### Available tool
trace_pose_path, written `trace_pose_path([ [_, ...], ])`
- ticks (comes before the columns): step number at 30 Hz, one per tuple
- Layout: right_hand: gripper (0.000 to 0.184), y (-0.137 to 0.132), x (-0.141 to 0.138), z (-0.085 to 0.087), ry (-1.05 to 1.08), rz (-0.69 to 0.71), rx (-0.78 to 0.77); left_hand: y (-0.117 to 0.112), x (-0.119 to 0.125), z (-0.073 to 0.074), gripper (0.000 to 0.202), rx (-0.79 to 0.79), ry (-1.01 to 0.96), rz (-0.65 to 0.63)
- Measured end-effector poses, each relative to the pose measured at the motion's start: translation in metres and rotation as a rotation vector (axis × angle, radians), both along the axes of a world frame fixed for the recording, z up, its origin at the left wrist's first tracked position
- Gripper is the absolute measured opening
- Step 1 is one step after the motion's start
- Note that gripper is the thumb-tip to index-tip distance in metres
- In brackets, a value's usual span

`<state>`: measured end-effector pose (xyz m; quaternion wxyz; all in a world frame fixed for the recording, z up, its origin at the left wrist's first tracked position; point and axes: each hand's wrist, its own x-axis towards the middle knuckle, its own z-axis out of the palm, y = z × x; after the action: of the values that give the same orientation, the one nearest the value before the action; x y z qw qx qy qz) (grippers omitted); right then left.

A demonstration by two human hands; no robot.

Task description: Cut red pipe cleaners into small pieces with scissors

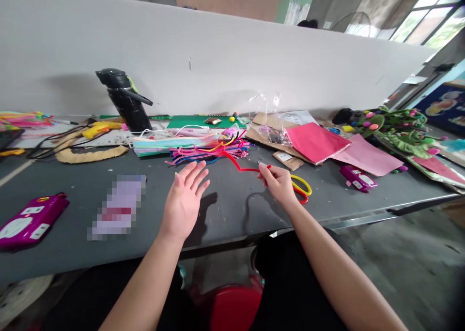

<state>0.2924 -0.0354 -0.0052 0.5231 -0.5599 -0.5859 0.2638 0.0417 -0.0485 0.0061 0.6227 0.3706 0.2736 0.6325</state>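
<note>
My right hand (278,182) pinches one end of a bent red pipe cleaner (244,170), which stretches leftward toward a pile of stems. Fingers spread and palm showing, my left hand (184,198) is raised over the table with nothing in it. Just behind both hands lies the bundle of pink, blue and yellow pipe cleaners (203,153). Pale green and white ones (156,146) lie beside it in a stack. Scissors with yellow and red handles (303,186) rest on the table by my right hand, which partly hides them.
A black bottle (127,103) stands against the white partition (218,60). Magenta packs (32,219) lie at far left and right. A pixelated flat item (119,205) is left of my hand. Red sheets (316,141), pink sheets (368,156) and leafy pompom decorations (399,127) fill the right side.
</note>
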Motion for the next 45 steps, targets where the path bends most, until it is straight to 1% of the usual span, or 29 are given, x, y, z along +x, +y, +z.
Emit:
trace_pose_path([
  [3, 0.047, -0.003, -0.005, -0.002, -0.151, -0.035, 0.025, -0.002, 0.002, -0.001, 0.049, 0.099, 0.119, 0.048],
  [5, 0.046, -0.003, -0.008, -0.005, -0.211, -0.047, 0.033, -0.006, 0.004, -0.001, 0.047, 0.166, 0.254, 0.046],
  [7, 0.046, -0.004, -0.012, -0.009, -0.250, -0.032, 0.015, -0.013, 0.007, -0.001, 0.057, 0.261, 0.457, -0.008],
  [9, 0.047, -0.006, -0.016, -0.010, -0.260, -0.013, -0.026, -0.020, 0.011, -0.002, 0.068, 0.365, 0.677, -0.113],
  [10, 0.048, -0.007, -0.019, -0.011, -0.263, -0.002, -0.037, -0.024, 0.014, -0.003, 0.069, 0.386, 0.761, -0.161],
  [11, 0.047, -0.008, -0.022, -0.011, -0.267, 0.008, -0.035, -0.026, 0.016, -0.005, 0.069, 0.369, 0.816, -0.194],
  [12, 0.047, -0.009, -0.025, -0.010, -0.274, 0.016, -0.020, -0.028, 0.019, -0.006, 0.068, 0.312, 0.841, -0.214],
  [15, 0.046, -0.014, -0.033, -0.009, -0.330, 0.046, 0.073, -0.027, 0.027, -0.010, 0.059, 0.051, 0.781, -0.242],
  [17, 0.047, -0.017, -0.037, -0.009, -0.388, 0.059, 0.149, -0.025, 0.031, -0.011, 0.052, -0.053, 0.698, -0.284],
  [20, 0.044, -0.017, -0.038, -0.011, -0.501, 0.073, 0.271, -0.022, 0.036, -0.009, 0.037, -0.090, 0.554, -0.317],
  [22, 0.035, -0.013, -0.037, -0.013, -0.557, 0.088, 0.332, -0.021, 0.038, -0.010, 0.028, -0.121, 0.467, -0.332],
  [24, 0.027, -0.005, -0.034, -0.014, -0.571, 0.098, 0.369, -0.019, 0.038, -0.011, 0.026, -0.172, 0.409, -0.372],
  [27, 0.027, 0.010, -0.028, -0.014, -0.531, 0.073, 0.370, -0.013, 0.033, -0.013, 0.023, -0.219, 0.391, -0.467],
  [29, 0.031, 0.021, -0.024, -0.014, -0.494, 0.018, 0.341, -0.009, 0.029, -0.011, 0.023, -0.215, 0.425, -0.517],
  [31, 0.034, 0.030, -0.018, -0.012, -0.473, -0.031, 0.308, -0.005, 0.024, -0.009, 0.025, -0.171, 0.504, -0.531],
  [34, 0.037, 0.040, -0.008, -0.009, -0.484, -0.076, 0.276, -0.003, 0.020, -0.005, 0.028, -0.060, 0.640, -0.502],
  [37, 0.040, 0.047, -0.001, -0.009, -0.530, -0.113, 0.274, -0.004, 0.021, -0.003, 0.030, 0.021, 0.726, -0.479],
  [39, 0.042, 0.052, 0.002, -0.011, -0.569, -0.148, 0.276, -0.004, 0.023, -0.003, 0.031, 0.055, 0.763, -0.486],
  [41, 0.040, 0.057, 0.007, -0.014, -0.607, -0.179, 0.283, -0.001, 0.023, -0.002, 0.031, 0.095, 0.820, -0.497],
  [43, 0.036, 0.062, 0.015, -0.018, -0.629, -0.198, 0.284, 0.002, 0.021, -0.002, 0.031, 0.143, 0.932, -0.467],
  [45, 0.038, 0.065, 0.024, -0.020, -0.626, -0.224, 0.270, 0.006, 0.016, -0.002, 0.028, 0.182, 1.075, -0.403],
])
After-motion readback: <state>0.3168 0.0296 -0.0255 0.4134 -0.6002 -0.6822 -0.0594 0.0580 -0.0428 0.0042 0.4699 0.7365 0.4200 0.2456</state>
